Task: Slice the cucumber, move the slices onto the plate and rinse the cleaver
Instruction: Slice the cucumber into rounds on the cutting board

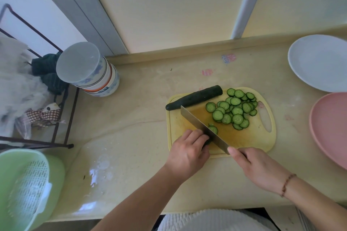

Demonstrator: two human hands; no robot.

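A yellow cutting board [249,137] lies on the counter. Several cucumber slices [232,108] are heaped on its far right part. A whole dark cucumber [195,99] lies along the board's far left edge. My left hand [187,150] curls over a short cucumber stub [207,141] at the board's near left, mostly hiding it. My right hand [257,167] grips the handle of the steel cleaver [202,127], whose blade stands edge-down against the stub, with a fresh slice [213,129] just right of it. A white plate [319,62] sits at the far right.
A pink plate [330,129] lies at the right edge, below the white one. Stacked bowls [90,73] stand at the back left beside a dark wire rack [62,110] with cloths. A green colander basket [28,187] sits at the near left. The counter's front edge runs near my body.
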